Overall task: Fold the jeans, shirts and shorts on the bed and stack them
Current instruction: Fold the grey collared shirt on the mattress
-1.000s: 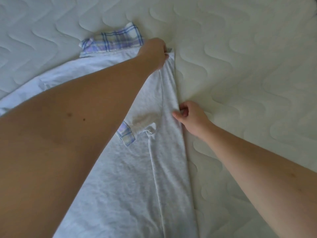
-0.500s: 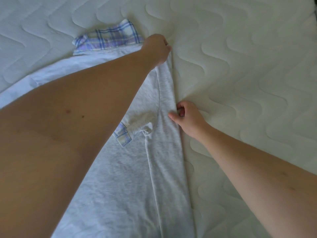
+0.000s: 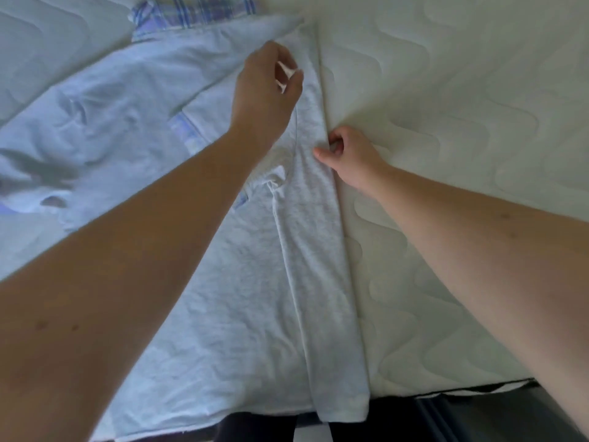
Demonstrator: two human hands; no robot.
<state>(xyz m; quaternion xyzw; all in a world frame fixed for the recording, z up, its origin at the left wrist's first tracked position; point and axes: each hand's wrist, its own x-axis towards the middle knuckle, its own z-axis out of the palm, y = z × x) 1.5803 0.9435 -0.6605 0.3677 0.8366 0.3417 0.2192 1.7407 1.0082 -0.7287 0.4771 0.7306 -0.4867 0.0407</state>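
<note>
Grey shirt (image 3: 242, 282) lies flat on the quilted bed (image 3: 462, 122), its hem at the near edge, one side panel folded in lengthwise. The right hand (image 3: 349, 154) pinches that fold's edge; farther up, the left hand (image 3: 267, 87), fingers loosely curled, hovers empty. Likely next: fold the other side, where rumpled cloth needs smoothing. A plaid collar (image 3: 191, 11) lies beyond.

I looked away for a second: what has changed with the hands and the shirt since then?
The left hand has drawn back from the grey shirt's top corner near the plaid collar and now hovers, fingers loosely curled, seemingly holding nothing. The right hand still pinches the folded right edge, and the fold lies as before on the bed.
</note>
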